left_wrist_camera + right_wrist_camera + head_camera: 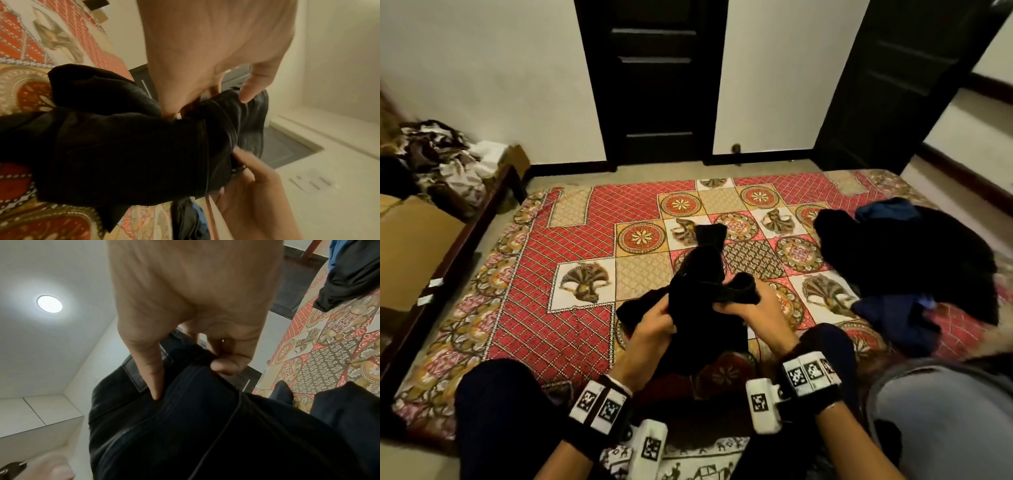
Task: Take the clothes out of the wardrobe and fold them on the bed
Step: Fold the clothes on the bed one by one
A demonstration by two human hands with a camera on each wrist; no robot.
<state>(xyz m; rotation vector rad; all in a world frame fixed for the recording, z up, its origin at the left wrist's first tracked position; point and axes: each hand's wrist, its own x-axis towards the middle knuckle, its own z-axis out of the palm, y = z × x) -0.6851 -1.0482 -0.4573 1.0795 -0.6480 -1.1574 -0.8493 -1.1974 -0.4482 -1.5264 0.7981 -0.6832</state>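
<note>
Bunched as it is, the black denim trousers (702, 294) lifted over the red patterned bed (571, 260) could twist or slip, since the left hand (650, 329) at 7 o'clock and right hand (753, 308) at 4 o'clock each curl tight round only the waistband.

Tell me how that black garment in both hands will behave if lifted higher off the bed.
The black garment is probably floppy: it bunches and sags between the left hand and right hand. Its seamed band looks thick, so likely weighty. Its free end trails on the bedspread and would likely drag.
</note>
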